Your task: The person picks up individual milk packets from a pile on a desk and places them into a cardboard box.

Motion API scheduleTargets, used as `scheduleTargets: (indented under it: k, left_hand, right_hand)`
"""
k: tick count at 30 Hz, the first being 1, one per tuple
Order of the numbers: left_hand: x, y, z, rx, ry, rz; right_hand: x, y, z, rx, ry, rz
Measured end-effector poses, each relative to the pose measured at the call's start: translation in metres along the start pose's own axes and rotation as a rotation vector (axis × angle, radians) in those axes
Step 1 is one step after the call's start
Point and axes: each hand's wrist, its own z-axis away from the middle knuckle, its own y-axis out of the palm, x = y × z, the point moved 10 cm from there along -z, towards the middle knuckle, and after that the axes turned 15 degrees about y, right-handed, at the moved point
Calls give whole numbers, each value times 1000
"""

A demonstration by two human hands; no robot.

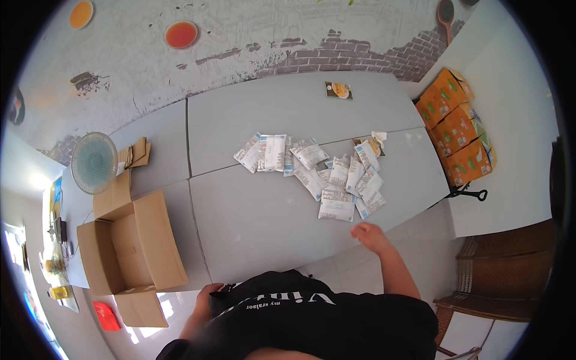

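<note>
Several white printed packets [336,204] lie in a loose pile on the grey table [252,234], with a small orange-printed pouch [377,146] partly beneath them on the right. My right hand [367,235], loosely bent and holding nothing visible, hovers just below the pile near the front edge. My left hand [209,295] is at the front edge beside my dark shirt, its fingers partly hidden. An open cardboard box [126,252] sits to the left of my left hand.
A round translucent lid-like disc [94,162] and folded cardboard [139,150] are at the back left. Another printed pouch [339,90] lies at the back. Orange cartons [450,129] line the right end. A wooden chair [498,264] stands at lower right, a red object [106,316] at lower left.
</note>
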Motion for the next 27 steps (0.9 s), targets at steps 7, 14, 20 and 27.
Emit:
scheduleTargets:
  k: [7,14,20,27]
  left_hand:
    - [-164,83,-103,173,689,-556]
    - [-258,152,-216,121,965,-822]
    - [-291,262,-309,200,789,-1070]
    - [-273,312,-342,236,608,-1167]
  right_hand:
    - [45,-127,-91,-733,-213,117]
    - [69,-170,-173,-663,-162,191]
    - [100,-147,-212,-641,-380,242]
    - [138,-98,-178,-587,-549,239]
